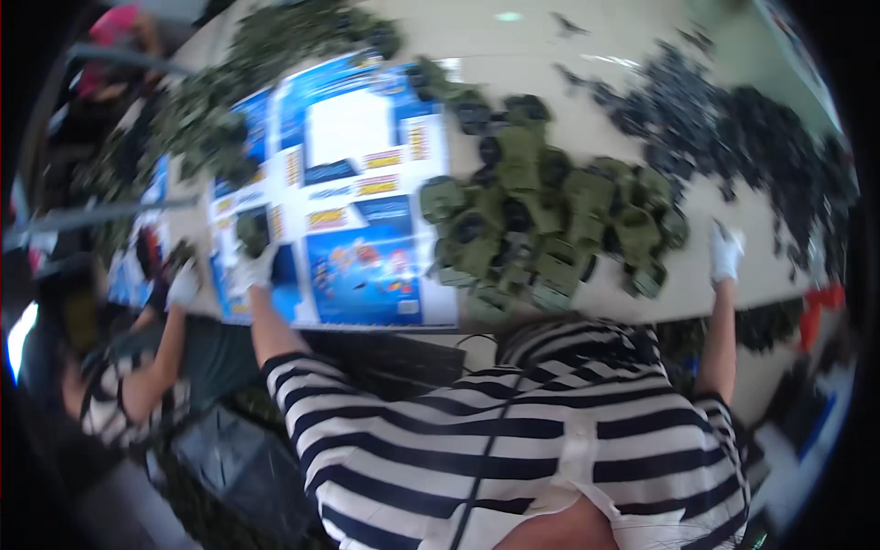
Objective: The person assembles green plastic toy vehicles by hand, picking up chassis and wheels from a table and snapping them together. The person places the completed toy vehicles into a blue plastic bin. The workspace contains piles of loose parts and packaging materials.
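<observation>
head | left hand (252,269) on toy vehicle (252,229) | olive green, dark wheels

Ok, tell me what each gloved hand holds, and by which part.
Left hand grips a dark green toy piece by its lower end. Right hand rests at the table edge; no hold discernible.

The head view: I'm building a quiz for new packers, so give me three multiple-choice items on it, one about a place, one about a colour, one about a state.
1. Where does the left hand rest?
A. on the flat blue printed carton
B. on the dark parts heap
C. off the table

2. What colour are the toy vehicles piled mid-table?
A. red
B. olive green
C. yellow

3. How is the right hand dressed?
A. bare
B. in a black mitten
C. in a white glove

Key: 1 A, the gloved hand lies on the carton's lower left part; 2 B, the whole pile is olive; 3 C, white fabric covers it.
</observation>
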`<state>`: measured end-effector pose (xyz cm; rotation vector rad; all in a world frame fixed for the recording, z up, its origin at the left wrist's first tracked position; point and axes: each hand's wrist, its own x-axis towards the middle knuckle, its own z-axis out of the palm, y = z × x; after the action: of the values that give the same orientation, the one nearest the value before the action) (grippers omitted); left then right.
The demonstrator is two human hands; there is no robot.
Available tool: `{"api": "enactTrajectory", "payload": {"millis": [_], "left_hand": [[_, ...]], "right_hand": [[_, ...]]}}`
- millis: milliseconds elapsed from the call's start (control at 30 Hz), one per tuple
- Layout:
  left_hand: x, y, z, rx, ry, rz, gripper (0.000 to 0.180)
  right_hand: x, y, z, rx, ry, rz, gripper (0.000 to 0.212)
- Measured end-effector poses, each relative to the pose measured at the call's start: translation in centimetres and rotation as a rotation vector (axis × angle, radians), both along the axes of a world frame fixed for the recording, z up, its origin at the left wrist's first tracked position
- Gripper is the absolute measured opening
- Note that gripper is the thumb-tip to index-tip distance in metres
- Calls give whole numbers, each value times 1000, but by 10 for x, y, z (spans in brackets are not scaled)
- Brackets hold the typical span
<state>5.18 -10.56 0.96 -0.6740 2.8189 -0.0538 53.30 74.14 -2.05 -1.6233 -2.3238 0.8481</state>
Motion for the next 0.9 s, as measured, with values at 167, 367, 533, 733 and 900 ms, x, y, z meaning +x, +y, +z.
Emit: {"api": "enactTrajectory", "payload": {"millis": [167, 367, 533, 733, 900], "left_hand": [[-40, -12, -47, 646, 14, 67, 64], [1, 3, -90, 1260, 42, 258, 42], [110, 120, 11, 1502, 14, 201, 41], [239, 300, 130, 1562, -72, -59, 38], [291, 401, 138, 1695, -209, -179, 42]], "right_hand": [[-56, -28, 38, 36, -113, 207, 33], [-88, -5, 0, 75, -190, 264, 41], [-121, -21, 37, 18, -408, 527, 61], [-109, -15, 10, 16, -116, 414, 53], [-32, -9, -11, -92, 259, 240, 59]]}}
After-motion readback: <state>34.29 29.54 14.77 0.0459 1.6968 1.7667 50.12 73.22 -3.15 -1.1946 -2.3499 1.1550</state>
